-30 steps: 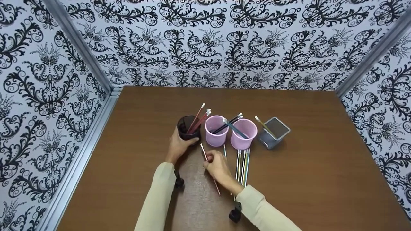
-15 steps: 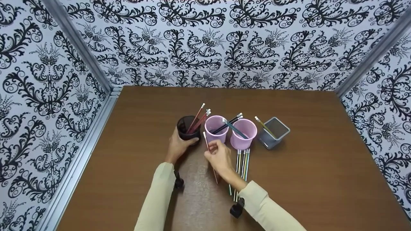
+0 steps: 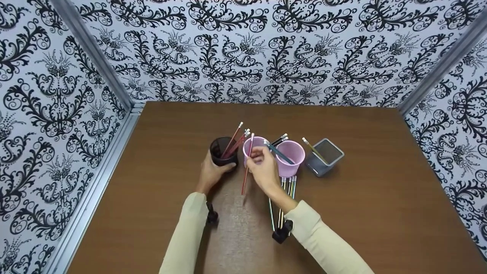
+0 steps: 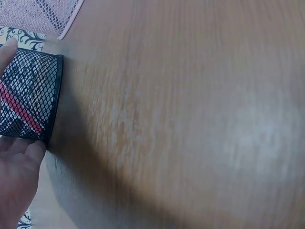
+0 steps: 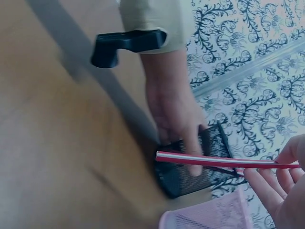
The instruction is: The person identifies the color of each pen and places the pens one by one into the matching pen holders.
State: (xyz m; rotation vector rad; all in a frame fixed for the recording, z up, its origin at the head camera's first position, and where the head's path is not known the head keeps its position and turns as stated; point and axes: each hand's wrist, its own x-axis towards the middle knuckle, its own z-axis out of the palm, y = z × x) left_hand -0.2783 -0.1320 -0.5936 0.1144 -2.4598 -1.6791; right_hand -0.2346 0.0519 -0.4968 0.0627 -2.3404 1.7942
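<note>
My left hand grips a black mesh pencil cup from its near left side, thumb across the front. Several red pencils lean in that cup, eraser ends up. Between thumb and fingers, my right hand pinches a red-and-white striped pencil, raised off the table, its eraser end up and its other end pointing down toward me. In the right wrist view this pencil crosses in front of the black cup. In the left wrist view, the cup's mesh wall shows a red pencil inside.
Right of the black cup stand two pink mesh cups with dark pencils; the right hand partly covers the nearer-left one. A grey square mesh holder with a yellow pencil is further right. Several striped pencils lie on the wooden table.
My right hand has lifted the red-and-white pencil and moved it away from me, turning it more upright, up before the left pink cup. The left hand stays on the black cup.
</note>
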